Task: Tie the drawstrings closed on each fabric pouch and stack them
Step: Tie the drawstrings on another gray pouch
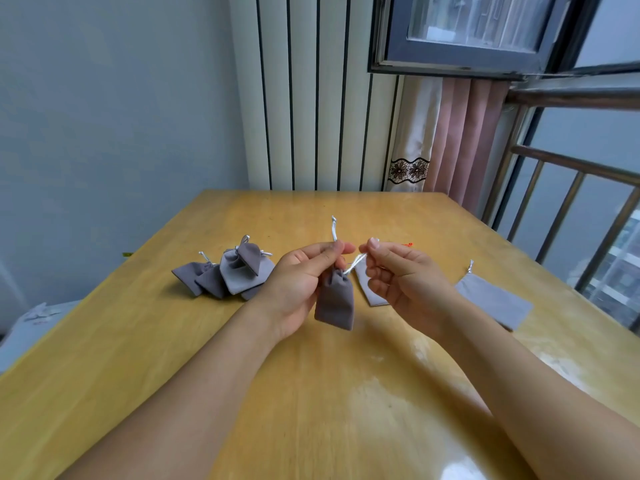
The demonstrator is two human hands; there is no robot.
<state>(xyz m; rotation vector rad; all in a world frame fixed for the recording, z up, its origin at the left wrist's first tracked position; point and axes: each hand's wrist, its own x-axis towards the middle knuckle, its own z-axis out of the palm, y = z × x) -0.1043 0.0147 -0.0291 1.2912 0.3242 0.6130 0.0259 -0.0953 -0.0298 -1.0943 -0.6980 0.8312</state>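
Head view. The grey pouch (334, 301) hangs above the table (346, 393), between both hands, its neck already gathered. The left hand (304, 275) pinches one white drawstring (334, 230) between thumb and forefinger, cord end standing upward. The right hand (398, 271) pinches the other drawstring (355, 264), fingers curled, cord running taut to the neck. Both forearms extend forward, palms facing inward. The pouch appears light, soft and limp; the cords look thin and slick, so hold them near the neck. A pile of tied pouches (228, 273) lies left. One flat pouch (493, 301) lies right; another (372, 289) is partly hidden behind the right hand.
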